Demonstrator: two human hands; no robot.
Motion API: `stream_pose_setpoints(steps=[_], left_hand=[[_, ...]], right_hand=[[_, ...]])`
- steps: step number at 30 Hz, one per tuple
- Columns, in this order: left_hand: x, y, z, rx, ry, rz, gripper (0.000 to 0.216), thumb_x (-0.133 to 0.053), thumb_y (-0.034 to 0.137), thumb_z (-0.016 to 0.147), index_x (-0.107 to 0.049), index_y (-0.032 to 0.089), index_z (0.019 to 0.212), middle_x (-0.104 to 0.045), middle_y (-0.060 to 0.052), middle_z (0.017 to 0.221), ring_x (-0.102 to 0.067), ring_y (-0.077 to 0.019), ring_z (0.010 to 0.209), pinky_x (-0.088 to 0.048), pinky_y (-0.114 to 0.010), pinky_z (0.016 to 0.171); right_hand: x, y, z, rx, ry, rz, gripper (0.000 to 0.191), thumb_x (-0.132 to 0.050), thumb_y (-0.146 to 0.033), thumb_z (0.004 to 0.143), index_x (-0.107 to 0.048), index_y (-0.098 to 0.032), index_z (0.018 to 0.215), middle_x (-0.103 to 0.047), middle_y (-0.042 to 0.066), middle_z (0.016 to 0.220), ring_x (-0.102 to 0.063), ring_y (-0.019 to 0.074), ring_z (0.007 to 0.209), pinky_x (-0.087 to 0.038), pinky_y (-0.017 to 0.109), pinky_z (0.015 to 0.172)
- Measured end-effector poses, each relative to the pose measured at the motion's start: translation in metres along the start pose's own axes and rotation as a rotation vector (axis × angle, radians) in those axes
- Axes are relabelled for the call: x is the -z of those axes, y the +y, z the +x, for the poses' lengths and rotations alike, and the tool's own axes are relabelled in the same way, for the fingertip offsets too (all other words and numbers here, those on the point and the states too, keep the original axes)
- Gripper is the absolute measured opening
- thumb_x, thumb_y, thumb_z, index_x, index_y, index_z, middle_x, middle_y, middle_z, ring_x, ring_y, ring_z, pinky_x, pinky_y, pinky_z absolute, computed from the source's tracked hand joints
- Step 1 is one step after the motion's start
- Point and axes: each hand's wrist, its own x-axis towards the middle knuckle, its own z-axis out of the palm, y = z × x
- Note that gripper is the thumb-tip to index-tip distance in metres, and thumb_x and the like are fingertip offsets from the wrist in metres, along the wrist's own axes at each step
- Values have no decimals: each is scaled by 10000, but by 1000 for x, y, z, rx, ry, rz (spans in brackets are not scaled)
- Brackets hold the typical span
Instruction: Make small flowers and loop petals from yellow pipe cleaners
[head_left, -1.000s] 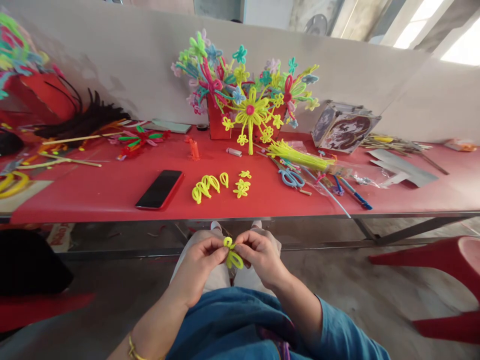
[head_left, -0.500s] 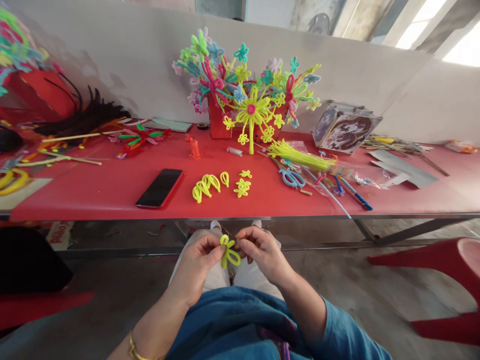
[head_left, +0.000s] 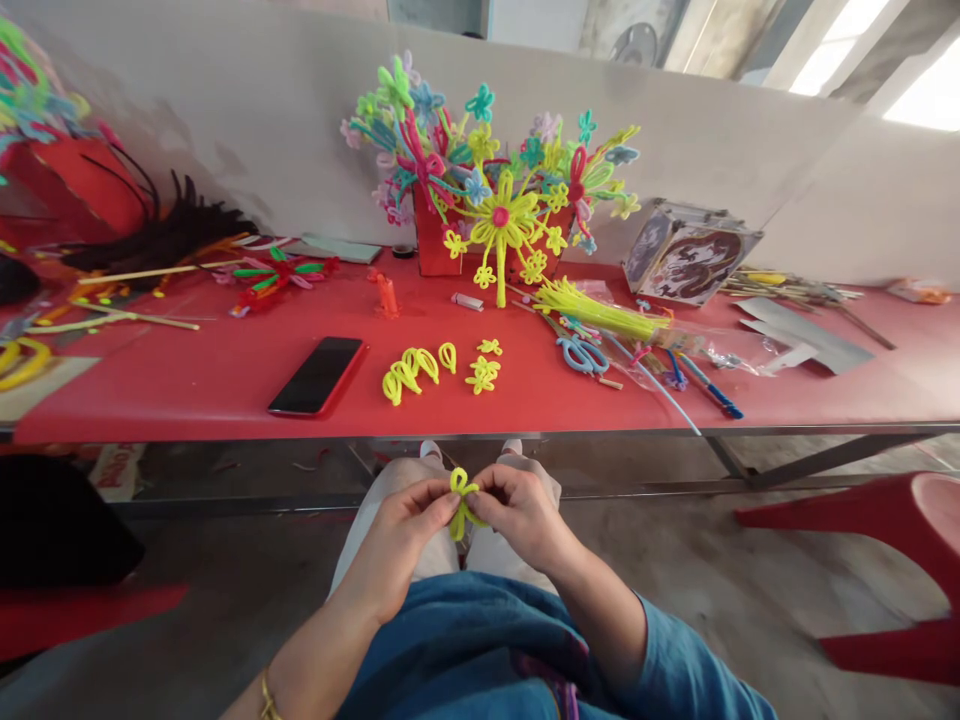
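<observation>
A yellow pipe-cleaner flower (head_left: 459, 482) with looped petals is held above my lap, below the table's front edge. My left hand (head_left: 409, 525) pinches it from the left between thumb and fingers. From the other side, my right hand (head_left: 521, 510) is closed on a petal, and the fingertips hide part of the flower. On the table in front of me lie several yellow pipe-cleaner loops (head_left: 409, 373). Small yellow flowers (head_left: 484, 374) sit just right of them.
A phone (head_left: 319, 376) lies on the red table (head_left: 187, 390). Behind stands a bouquet of pipe-cleaner flowers (head_left: 501, 215). Blue-handled scissors (head_left: 581, 354) and a bundle of yellow pipe cleaners (head_left: 600, 308) are to the right. A red stool (head_left: 892, 520) stands at the right.
My right hand has moved left onto the flower and now grips a petal. The flower has turned in my left hand's pinch, one loop pointing up.
</observation>
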Motion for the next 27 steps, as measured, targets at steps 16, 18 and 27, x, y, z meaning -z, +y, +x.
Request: stream_pose_setpoints(steps=[16, 18, 27], left_hand=[[-7, 12, -4, 153, -73, -111, 118, -690, 252, 622, -648, 142, 636, -561, 10, 572, -465, -96, 552, -379, -210, 547], [-7, 13, -5, 143, -70, -68, 129, -696, 265, 611, -644, 147, 617, -570, 10, 576, -474, -102, 560, -380, -210, 545], [-11, 14, -9, -71, 59, 216, 105, -675, 277, 616, -659, 174, 614, -577, 21, 573, -488, -125, 586, -378, -209, 552]], right_hand=[[28, -5, 4, 772, -125, -558, 188, -410, -200, 868, -595, -192, 897, -637, 63, 865, -577, 151, 787, -455, 280, 711], [30, -8, 3, 792, -148, -600, 199, -391, -183, 874, -590, -186, 893, -634, 63, 864, -579, 149, 792, -455, 273, 708], [27, -14, -1, 673, -139, -807, 215, -370, -215, 882, -574, -153, 851, -601, 55, 740, -549, 151, 703, -434, 262, 656]])
